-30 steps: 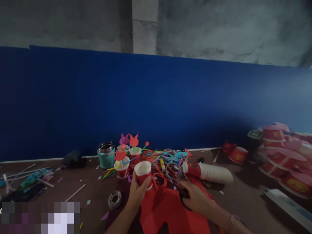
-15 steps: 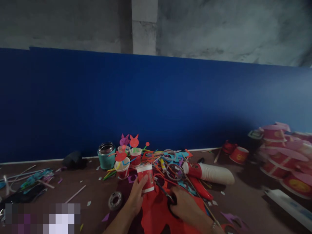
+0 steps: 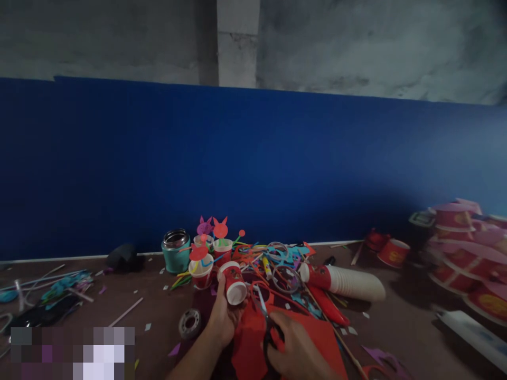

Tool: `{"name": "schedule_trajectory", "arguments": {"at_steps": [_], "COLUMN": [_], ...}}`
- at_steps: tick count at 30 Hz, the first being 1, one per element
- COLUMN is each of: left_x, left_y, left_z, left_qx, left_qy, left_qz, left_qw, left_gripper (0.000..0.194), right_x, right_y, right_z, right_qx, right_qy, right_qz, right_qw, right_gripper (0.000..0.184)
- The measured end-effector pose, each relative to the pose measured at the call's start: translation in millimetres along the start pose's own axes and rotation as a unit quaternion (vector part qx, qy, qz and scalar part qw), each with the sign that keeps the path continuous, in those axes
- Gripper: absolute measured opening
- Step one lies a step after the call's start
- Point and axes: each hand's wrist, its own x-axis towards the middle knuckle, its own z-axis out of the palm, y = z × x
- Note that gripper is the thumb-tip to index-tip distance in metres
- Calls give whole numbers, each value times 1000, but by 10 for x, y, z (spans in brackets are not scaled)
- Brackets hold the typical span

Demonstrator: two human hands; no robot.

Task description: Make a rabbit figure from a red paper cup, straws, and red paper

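Note:
My left hand [image 3: 223, 319] is closed around a red and white paper cup [image 3: 233, 279], tilted so that one white end faces me. My right hand [image 3: 288, 343] grips a pair of scissors [image 3: 262, 302] by the dark handles, blades pointing up and away, just right of the cup. Beneath both hands lies red paper [image 3: 253, 338] with cut edges. Behind the cup stand several decorated cups [image 3: 201, 274] with straws and paper animal heads, among them a red one [image 3: 221, 228].
A teal metal jar [image 3: 176, 252] stands at the back left, with a tape roll [image 3: 189, 323] nearer. To the right lie a stack of paper cups [image 3: 348, 282] and a thin stick [image 3: 336, 332]. Red and pink paper tubs [image 3: 455, 253] are piled far right. Straws and paper scraps litter the table.
The cup has been tipped in my left hand, turning a white end toward me. The scissors now point more steeply upward. The view has shifted slightly.

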Motion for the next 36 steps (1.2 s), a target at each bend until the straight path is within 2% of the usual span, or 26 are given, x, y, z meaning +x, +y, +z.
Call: {"name": "schedule_trajectory", "arguments": {"at_steps": [3,7,11,15,28,31,33,35,36], "left_x": [-11,-21,-10,3,-18,-54,-66,-44,-21], "left_y": [-7,-11,-24,-33,-41,-41,-44,-53,-59], "left_z": [21,27,12,16,8,23,26,13,1], "left_qx": [-23,-25,-29,-27,-19,3,13,12,10], "left_qy": [24,10,-17,-11,-25,-34,-37,-43,-48], "left_qz": [-7,-36,-49,-29,-26,-25,-6,18,26], "left_qw": [999,999,998,999,999,999,999,999,998], "left_gripper": [35,43,43,41,40,39,37,36,37], "right_x": [-2,18,25,27,26,49,66,79,84], "right_y": [-99,-178,-196,-172,-143,-143,-152,-156,-150], "right_z": [13,10,31,64,96,117,109,78,56], "right_qx": [-31,-49,-52,-41,-49,-6,62,188,269], "right_qy": [-33,-46,-38,-25,-17,-14,-26,-61,-80], "right_qz": [-5,-5,5,2,17,45,78,116,142], "right_qw": [999,998,998,999,999,999,995,973,949], "right_gripper": [19,21,21,22,18,8,2,5,6]}}
